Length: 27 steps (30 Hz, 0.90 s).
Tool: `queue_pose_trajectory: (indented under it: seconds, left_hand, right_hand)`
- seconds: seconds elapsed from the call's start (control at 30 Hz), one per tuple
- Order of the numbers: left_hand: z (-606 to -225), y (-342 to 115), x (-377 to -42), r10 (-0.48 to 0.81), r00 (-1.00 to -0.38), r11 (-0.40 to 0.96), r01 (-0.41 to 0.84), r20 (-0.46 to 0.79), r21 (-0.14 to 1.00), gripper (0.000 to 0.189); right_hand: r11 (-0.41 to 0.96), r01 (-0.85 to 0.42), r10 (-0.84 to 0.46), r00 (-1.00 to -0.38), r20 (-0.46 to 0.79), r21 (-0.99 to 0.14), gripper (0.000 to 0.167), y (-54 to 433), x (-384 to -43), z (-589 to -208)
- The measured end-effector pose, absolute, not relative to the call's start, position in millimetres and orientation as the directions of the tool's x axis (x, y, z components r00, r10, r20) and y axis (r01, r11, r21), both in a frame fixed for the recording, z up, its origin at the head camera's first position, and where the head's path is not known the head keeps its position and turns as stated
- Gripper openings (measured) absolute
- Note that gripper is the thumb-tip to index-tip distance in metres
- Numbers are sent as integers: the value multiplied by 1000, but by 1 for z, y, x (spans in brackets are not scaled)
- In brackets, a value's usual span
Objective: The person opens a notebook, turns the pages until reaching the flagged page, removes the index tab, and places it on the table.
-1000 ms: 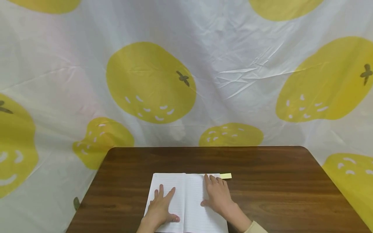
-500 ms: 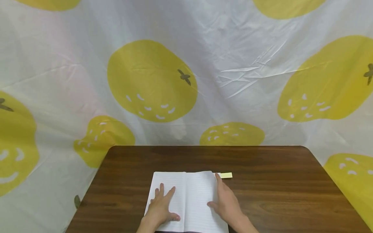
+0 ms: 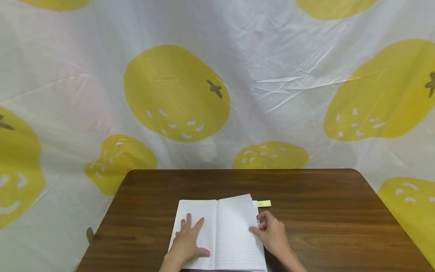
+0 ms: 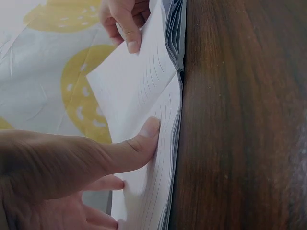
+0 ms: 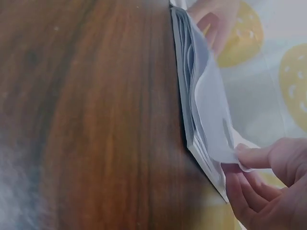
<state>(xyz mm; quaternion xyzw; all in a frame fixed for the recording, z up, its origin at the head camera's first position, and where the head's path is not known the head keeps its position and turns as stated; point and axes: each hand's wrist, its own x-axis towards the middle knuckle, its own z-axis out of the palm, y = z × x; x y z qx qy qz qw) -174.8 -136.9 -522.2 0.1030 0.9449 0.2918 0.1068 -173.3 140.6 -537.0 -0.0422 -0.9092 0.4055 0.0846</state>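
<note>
A lined notebook [image 3: 198,211] lies spread on the table, its ruled pages facing up. My left hand [image 3: 185,241] rests on the left page with fingers spread, the thumb near the centre fold. At the right edge my right hand [image 3: 273,234] pinches a page [image 3: 236,223] between thumb and fingers. That page is lifted, its far corner raised above the rest. In the right wrist view the lifted page [image 5: 213,105] bows away from the stack beneath, with the right thumb on one face and fingers behind. A yellow sticky tab [image 3: 264,203] sticks out at the upper right.
The dark wooden table [image 3: 323,211] extends around the notebook on the far side, left and right. Behind its far edge hangs a pale curtain [image 3: 272,56] printed with large yellow fruit.
My right hand has slid from the top right of the page down its right edge and now pinches the page. The page's far corner has risen. My left hand has stayed put.
</note>
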Motion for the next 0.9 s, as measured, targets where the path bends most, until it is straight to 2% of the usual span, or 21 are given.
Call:
queue_pose_trajectory:
  seconds: [0.2, 0.4, 0.53, 0.63, 0.73, 0.8, 0.9]
  left_hand:
    - [-521, -137, -174, 254, -956, 808, 129, -144, 574, 103]
    - [-522, -138, -175, 258, -955, 801, 126, -148, 586, 103]
    - [-523, -138, -175, 257, -955, 798, 124, -148, 589, 103]
    - [-524, -139, -175, 257, -956, 798, 126, -144, 590, 103]
    - [-524, -139, -175, 264, -955, 793, 136, -134, 593, 103]
    - [-525, -140, -175, 271, -954, 790, 145, -128, 596, 102]
    - [-525, -141, -174, 286, -951, 792, 166, -116, 588, 101]
  right_hand:
    - [727, -86, 117, -962, 246, -681, 23, 137, -168, -538]
    - [829, -185, 102, -878, 468, -529, 28, 133, -164, -541]
    - [833, -206, 113, -846, 522, -514, 30, 131, -165, -537]
    - [748, -176, 155, -891, 426, -640, 25, 131, -168, -531]
    - [600, -68, 210, -948, 238, -797, 17, 133, -171, -524]
    - [483, 20, 231, -967, 106, -875, 13, 135, -173, -520]
    - [300, 132, 217, -974, -67, -945, 17, 137, -177, -516]
